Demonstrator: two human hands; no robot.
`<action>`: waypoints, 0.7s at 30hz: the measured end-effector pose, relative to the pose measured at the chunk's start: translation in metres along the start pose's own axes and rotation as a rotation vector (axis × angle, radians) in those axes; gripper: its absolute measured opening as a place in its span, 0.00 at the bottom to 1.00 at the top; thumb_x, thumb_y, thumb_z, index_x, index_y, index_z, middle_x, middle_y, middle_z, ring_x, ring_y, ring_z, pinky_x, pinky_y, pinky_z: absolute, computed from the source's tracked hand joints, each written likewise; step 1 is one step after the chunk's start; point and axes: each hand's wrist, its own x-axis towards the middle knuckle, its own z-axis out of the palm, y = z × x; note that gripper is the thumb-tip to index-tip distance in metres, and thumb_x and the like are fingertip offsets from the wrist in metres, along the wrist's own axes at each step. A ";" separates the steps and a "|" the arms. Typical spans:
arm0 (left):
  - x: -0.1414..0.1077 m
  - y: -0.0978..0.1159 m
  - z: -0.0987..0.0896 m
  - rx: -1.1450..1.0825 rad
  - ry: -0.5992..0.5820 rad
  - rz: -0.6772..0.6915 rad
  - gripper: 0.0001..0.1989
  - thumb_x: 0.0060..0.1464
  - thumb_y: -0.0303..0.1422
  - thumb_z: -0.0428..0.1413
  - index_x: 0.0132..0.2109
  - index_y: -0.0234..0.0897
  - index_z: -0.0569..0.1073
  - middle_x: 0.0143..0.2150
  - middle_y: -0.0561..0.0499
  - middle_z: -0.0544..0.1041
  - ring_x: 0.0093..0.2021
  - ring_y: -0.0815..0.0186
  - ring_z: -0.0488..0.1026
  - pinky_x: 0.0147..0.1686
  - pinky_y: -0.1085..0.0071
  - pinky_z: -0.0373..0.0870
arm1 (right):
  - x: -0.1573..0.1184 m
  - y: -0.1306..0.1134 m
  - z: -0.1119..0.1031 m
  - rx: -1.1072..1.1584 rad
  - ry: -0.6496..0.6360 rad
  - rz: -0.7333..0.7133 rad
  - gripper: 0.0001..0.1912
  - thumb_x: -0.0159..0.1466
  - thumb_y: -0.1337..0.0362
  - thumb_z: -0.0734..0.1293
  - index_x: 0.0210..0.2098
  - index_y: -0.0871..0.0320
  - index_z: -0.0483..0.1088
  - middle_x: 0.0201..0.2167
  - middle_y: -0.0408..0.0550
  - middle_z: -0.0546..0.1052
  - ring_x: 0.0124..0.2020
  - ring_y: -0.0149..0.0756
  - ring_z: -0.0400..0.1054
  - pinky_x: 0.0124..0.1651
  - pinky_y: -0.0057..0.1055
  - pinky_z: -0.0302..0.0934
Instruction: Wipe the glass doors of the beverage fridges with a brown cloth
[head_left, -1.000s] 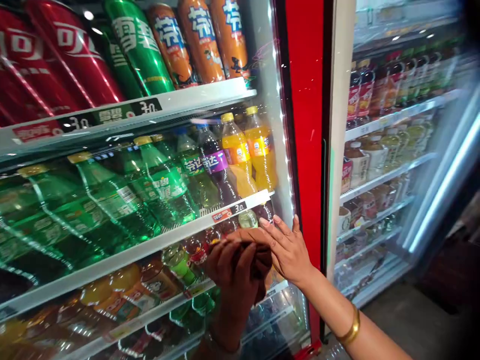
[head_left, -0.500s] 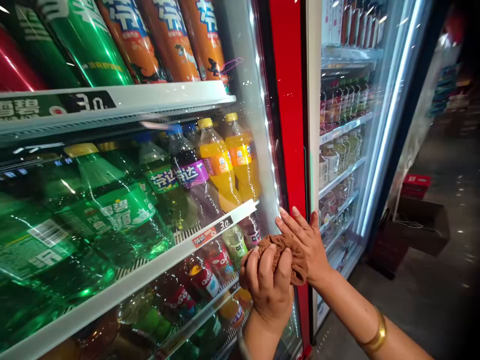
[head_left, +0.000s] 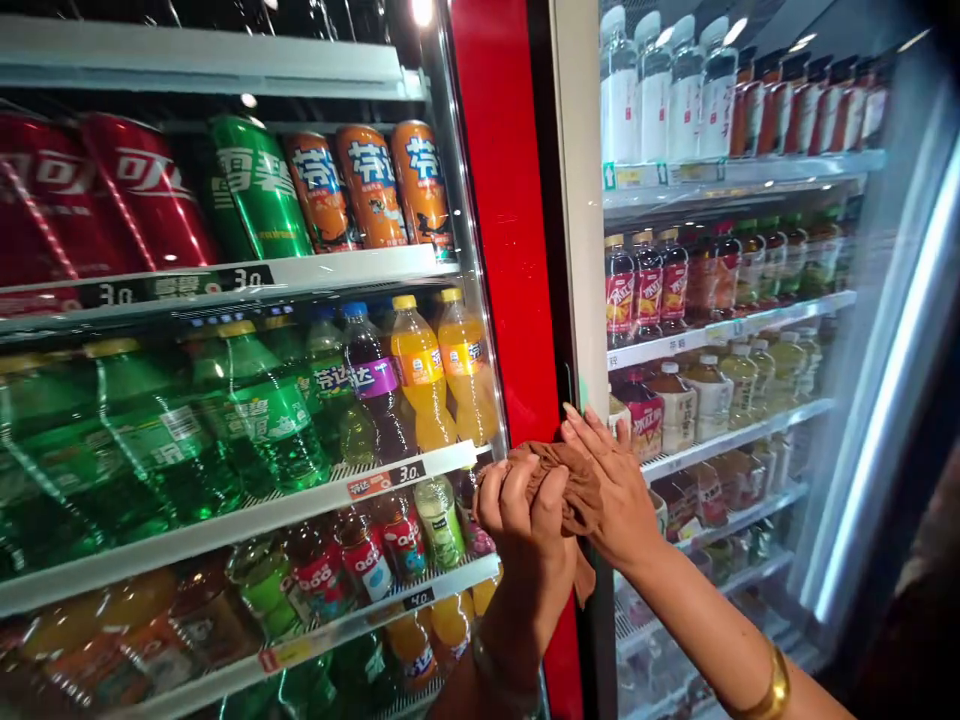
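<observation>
A crumpled brown cloth (head_left: 576, 492) is bunched in my left hand (head_left: 525, 525), whose fingers curl over it against the red door frame (head_left: 506, 250) of a drinks fridge. Just right of it, my right hand (head_left: 616, 492) lies with its fingers stretched out near the seam between the red frame and the cream frame (head_left: 583, 250) of the neighbouring fridge. The cloth touches the side of that hand, and a loose end hangs below. My right wrist wears a gold bangle (head_left: 771, 690). The palms are hidden.
On the left, fridge shelves hold red and green cans, orange cans (head_left: 371, 190), green bottles (head_left: 270, 400) and yellow bottles (head_left: 420, 360). White price rails (head_left: 300, 510) edge these shelves. Behind glass on the right stand rows of white bottles (head_left: 619, 100) and red-labelled bottles (head_left: 649, 285).
My view has swung to the right and become more level, showing more of the right fridge. Both hands and the cloth now lie over the red frame and seam; the left hand keeps its grip.
</observation>
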 end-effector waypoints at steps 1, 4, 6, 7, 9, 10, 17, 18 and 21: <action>-0.009 0.007 0.003 0.011 -0.020 0.013 0.19 0.55 0.20 0.59 0.50 0.44 0.75 0.52 0.46 0.74 0.61 0.56 0.65 0.62 0.54 0.65 | -0.009 0.008 -0.003 0.053 0.001 -0.028 0.34 0.73 0.64 0.59 0.75 0.54 0.46 0.73 0.54 0.60 0.75 0.43 0.50 0.77 0.57 0.42; -0.040 0.025 0.011 0.006 -0.179 0.042 0.19 0.57 0.23 0.56 0.54 0.43 0.76 0.52 0.46 0.76 0.58 0.56 0.69 0.62 0.55 0.65 | -0.047 0.022 -0.005 0.188 0.069 -0.083 0.37 0.70 0.68 0.61 0.75 0.60 0.45 0.75 0.55 0.55 0.75 0.42 0.51 0.77 0.52 0.46; -0.041 0.035 0.020 0.068 -0.210 0.029 0.18 0.59 0.25 0.56 0.54 0.43 0.76 0.53 0.46 0.77 0.58 0.55 0.70 0.62 0.55 0.65 | -0.060 0.027 -0.006 0.243 0.131 -0.101 0.39 0.68 0.74 0.61 0.75 0.58 0.46 0.76 0.51 0.53 0.76 0.41 0.50 0.76 0.49 0.49; -0.032 0.040 0.026 0.127 -0.176 0.018 0.16 0.59 0.26 0.56 0.53 0.44 0.77 0.53 0.46 0.77 0.58 0.55 0.69 0.62 0.55 0.64 | -0.058 0.030 -0.008 0.264 0.156 -0.119 0.40 0.67 0.77 0.62 0.75 0.56 0.47 0.76 0.49 0.52 0.76 0.40 0.50 0.76 0.49 0.50; 0.004 0.047 0.042 0.247 -0.078 -0.006 0.14 0.60 0.26 0.58 0.50 0.45 0.78 0.53 0.47 0.78 0.59 0.54 0.69 0.63 0.54 0.61 | -0.034 0.037 -0.013 0.310 0.191 -0.162 0.41 0.66 0.78 0.63 0.75 0.53 0.49 0.76 0.48 0.53 0.75 0.42 0.51 0.76 0.52 0.51; 0.028 0.050 0.049 0.258 -0.052 0.006 0.13 0.60 0.27 0.58 0.50 0.45 0.78 0.54 0.47 0.77 0.59 0.53 0.68 0.63 0.53 0.60 | -0.016 0.042 -0.016 0.333 0.209 -0.170 0.41 0.66 0.77 0.63 0.74 0.52 0.49 0.76 0.48 0.53 0.75 0.43 0.51 0.75 0.54 0.52; 0.073 0.065 0.072 0.262 -0.134 0.027 0.17 0.59 0.29 0.58 0.54 0.48 0.77 0.61 0.49 0.76 0.63 0.53 0.66 0.64 0.52 0.60 | 0.022 0.064 -0.021 0.389 0.297 -0.126 0.39 0.68 0.74 0.60 0.75 0.51 0.47 0.75 0.48 0.55 0.75 0.45 0.50 0.75 0.57 0.52; 0.058 0.064 0.074 0.249 -0.132 0.046 0.16 0.59 0.29 0.58 0.53 0.48 0.77 0.60 0.49 0.76 0.63 0.53 0.66 0.63 0.53 0.61 | 0.006 0.063 -0.016 0.369 0.286 -0.111 0.39 0.68 0.75 0.60 0.75 0.54 0.47 0.76 0.49 0.53 0.76 0.43 0.49 0.76 0.54 0.50; 0.026 0.058 0.080 0.183 -0.015 0.145 0.12 0.58 0.32 0.59 0.49 0.47 0.78 0.52 0.50 0.79 0.59 0.54 0.68 0.62 0.54 0.60 | -0.032 0.061 -0.002 0.268 0.319 -0.105 0.40 0.67 0.76 0.60 0.75 0.59 0.45 0.77 0.47 0.49 0.76 0.36 0.46 0.78 0.42 0.42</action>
